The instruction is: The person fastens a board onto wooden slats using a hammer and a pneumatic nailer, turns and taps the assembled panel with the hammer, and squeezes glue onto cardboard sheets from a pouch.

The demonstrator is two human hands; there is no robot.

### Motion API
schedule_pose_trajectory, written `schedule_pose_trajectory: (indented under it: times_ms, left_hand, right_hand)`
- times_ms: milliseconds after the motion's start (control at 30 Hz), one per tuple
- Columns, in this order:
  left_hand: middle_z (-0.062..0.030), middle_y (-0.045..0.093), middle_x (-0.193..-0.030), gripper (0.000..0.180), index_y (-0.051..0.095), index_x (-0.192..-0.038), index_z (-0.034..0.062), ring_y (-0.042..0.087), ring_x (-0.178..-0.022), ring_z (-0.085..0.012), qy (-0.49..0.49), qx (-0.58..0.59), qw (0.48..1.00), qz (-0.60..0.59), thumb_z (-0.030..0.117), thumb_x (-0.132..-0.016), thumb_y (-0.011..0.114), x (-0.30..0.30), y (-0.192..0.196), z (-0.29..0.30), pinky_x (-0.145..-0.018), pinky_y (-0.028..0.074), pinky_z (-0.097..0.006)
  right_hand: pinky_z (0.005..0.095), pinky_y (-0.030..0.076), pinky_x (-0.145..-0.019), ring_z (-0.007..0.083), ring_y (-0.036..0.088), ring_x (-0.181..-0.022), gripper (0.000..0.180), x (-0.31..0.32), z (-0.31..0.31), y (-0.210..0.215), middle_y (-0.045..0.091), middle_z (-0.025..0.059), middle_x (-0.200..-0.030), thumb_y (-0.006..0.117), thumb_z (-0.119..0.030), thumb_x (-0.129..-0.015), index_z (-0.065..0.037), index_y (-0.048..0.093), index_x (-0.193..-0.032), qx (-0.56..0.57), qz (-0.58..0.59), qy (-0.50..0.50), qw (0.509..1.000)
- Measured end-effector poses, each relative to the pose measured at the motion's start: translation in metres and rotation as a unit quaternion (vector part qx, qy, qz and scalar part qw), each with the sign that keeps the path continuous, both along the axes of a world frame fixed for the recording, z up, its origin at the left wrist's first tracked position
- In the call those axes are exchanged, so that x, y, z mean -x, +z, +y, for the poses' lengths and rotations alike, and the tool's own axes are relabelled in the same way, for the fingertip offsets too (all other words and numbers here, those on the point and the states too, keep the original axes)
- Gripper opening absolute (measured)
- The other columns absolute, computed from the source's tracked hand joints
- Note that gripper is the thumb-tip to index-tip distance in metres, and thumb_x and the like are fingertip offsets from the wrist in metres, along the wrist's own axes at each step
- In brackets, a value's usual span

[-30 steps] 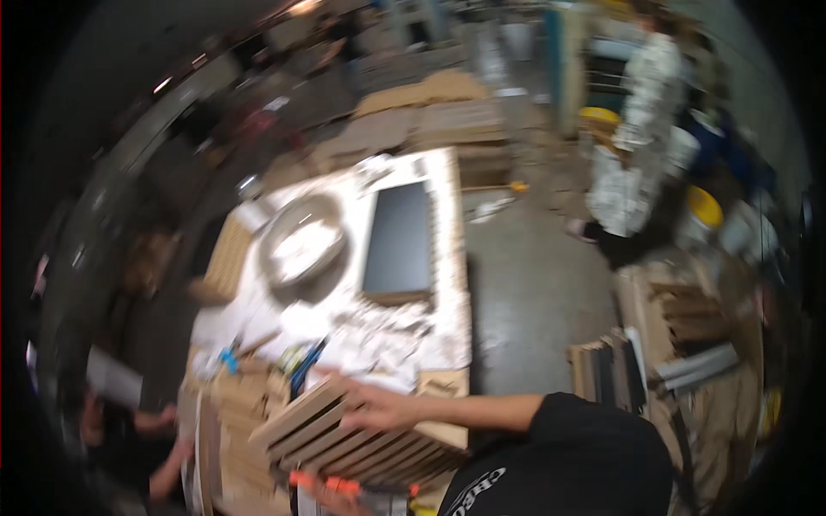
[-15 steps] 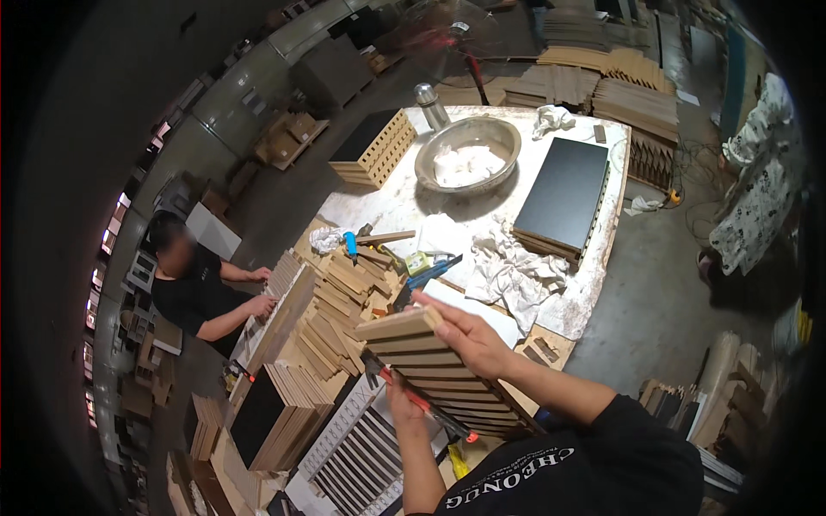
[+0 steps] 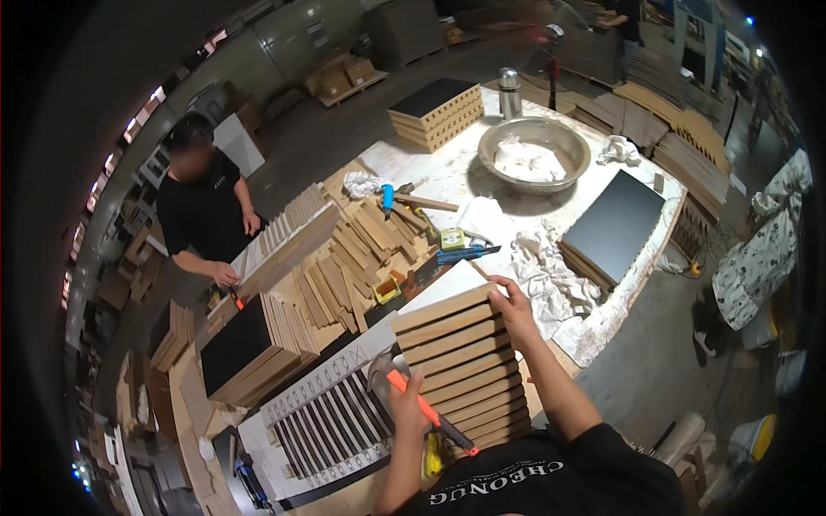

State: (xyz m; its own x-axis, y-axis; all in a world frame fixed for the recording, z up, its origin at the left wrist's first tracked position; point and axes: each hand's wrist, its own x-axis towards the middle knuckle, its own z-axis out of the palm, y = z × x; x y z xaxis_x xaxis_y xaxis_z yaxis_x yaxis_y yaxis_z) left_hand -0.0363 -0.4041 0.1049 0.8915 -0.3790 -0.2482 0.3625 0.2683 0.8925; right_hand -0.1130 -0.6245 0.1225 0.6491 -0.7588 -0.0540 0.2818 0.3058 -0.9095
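Observation:
My right hand (image 3: 516,316) grips the upper right edge of a slatted wooden panel (image 3: 469,365), its fingers on the edge. The panel has several light wood strips with dark gaps between them, and its slatted face is toward me. My left hand (image 3: 408,406) is closed around the orange and black handle of a hammer (image 3: 432,411), close to the panel's left edge. The hammer's metal head points up and left, partly hidden by my hand. Left of it lies a white jig board (image 3: 325,421) with dark slots.
Loose wood strips (image 3: 344,267) are heaped mid-table beside a blue utility knife (image 3: 465,254). Boards with a black top (image 3: 249,348) are stacked on the left. A metal basin (image 3: 535,182), crumpled cloths (image 3: 551,279) and black panels (image 3: 615,219) occupy the far side. A co-worker (image 3: 206,198) works at left.
The panel has turned from a steep edge-on tilt to show its slatted face more fully. My hands keep hold of the panel and hammer. My view has shifted, and the co-worker's hands have moved apart.

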Motion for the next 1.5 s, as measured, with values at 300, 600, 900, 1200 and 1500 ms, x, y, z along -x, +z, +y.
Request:
schedule_pose_trajectory:
  times_ms: [300,600,900,1200,1500]
  left_hand:
    - [-0.0089,0.056,-0.113,0.054,0.042,-0.123,0.0001,0.056,-0.103,-0.02,-0.079,0.137,0.987,-0.024,-0.008,-0.072,0.057,0.027,0.034,0.049,-0.091,0.045,-0.034]
    - [-0.0077,0.055,-0.106,0.053,0.04,-0.123,0.0022,0.057,-0.1,-0.0206,-0.025,0.093,0.995,-0.034,0.002,-0.076,0.064,0.031,0.056,0.04,-0.086,0.05,-0.035]
    - [0.0031,0.048,-0.073,0.015,0.048,-0.081,0.0058,0.047,-0.064,-0.0067,-0.232,-0.134,0.923,-0.275,0.006,-0.081,0.064,-0.091,0.085,-0.091,-0.059,0.043,-0.023]
    - [-0.0108,0.06,-0.069,0.032,0.059,-0.08,-0.0013,0.059,-0.065,-0.0217,-0.409,-0.436,0.685,-0.418,0.025,-0.069,0.074,-0.118,0.037,-0.188,-0.064,0.047,-0.035]
    - [-0.0047,0.05,-0.053,0.037,0.056,-0.08,0.0038,0.051,-0.046,-0.0137,-0.211,-0.308,0.861,-0.347,0.039,-0.091,0.052,-0.054,-0.008,-0.081,-0.045,0.043,-0.029]
  right_hand:
    - [0.0296,0.038,-0.092,0.0158,0.046,-0.112,0.049,0.08,0.039,0.076,0.05,0.0078,-0.116,0.062,-0.007,-0.083,-0.002,0.042,-0.128,0.193,-0.123,0.139,0.964]
    - [0.0248,0.048,-0.073,0.0108,0.06,-0.085,0.031,0.082,0.045,0.084,0.061,0.0077,-0.103,0.064,-0.013,-0.083,-0.003,0.054,-0.11,0.32,-0.039,0.041,0.946]
    - [0.0187,0.046,-0.058,0.0062,0.055,-0.072,0.027,0.069,-0.04,0.049,0.059,0.0018,-0.082,0.06,-0.015,-0.086,-0.007,0.051,-0.111,0.143,0.016,-0.063,0.988]
    - [0.0252,0.048,-0.05,0.0106,0.052,-0.061,0.035,0.067,0.07,-0.113,0.052,0.0049,-0.076,0.055,-0.013,-0.088,-0.003,0.04,-0.118,-0.132,0.064,-0.212,0.966]
    - [0.0238,0.048,-0.059,0.0098,0.056,-0.065,0.032,0.042,0.092,-0.13,0.06,0.0043,-0.079,0.058,-0.01,-0.088,-0.002,0.047,-0.117,-0.107,0.049,-0.164,0.979]
